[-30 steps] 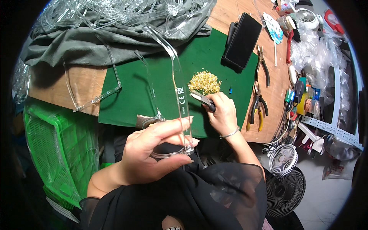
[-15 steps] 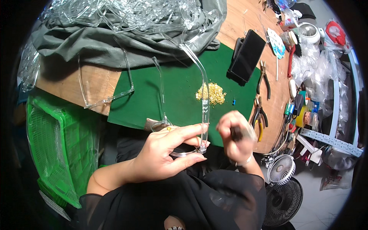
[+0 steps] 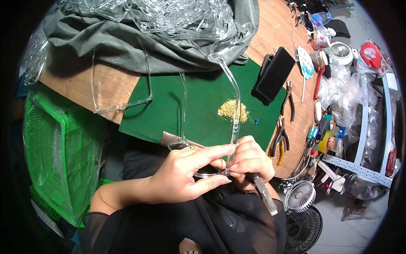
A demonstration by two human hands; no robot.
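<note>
Clock centred on my hands: gold bits point(image 3: 230, 110) at 12 on the green mat point(image 3: 165, 114), partly behind the raised arm of the clear glasses point(image 3: 235, 127). Phone point(image 3: 277, 72) at 1, two pairs of pliers point(image 3: 288, 91) towards 2, other glasses point(image 3: 146, 100) at 10, grey cloth point(image 3: 105, 46) under a clear heap point(image 3: 182, 21) at 11, green crate point(image 3: 63, 148) at 9. Left hand point(image 3: 182, 171): thumb and fingers pinching the clear glasses, dead centre. Right hand point(image 3: 256, 163): fingers curled round a hand tool point(image 3: 264, 194), tip towards 5; fingertips at the hinge point(image 3: 227, 172), can't tell if touching.
</note>
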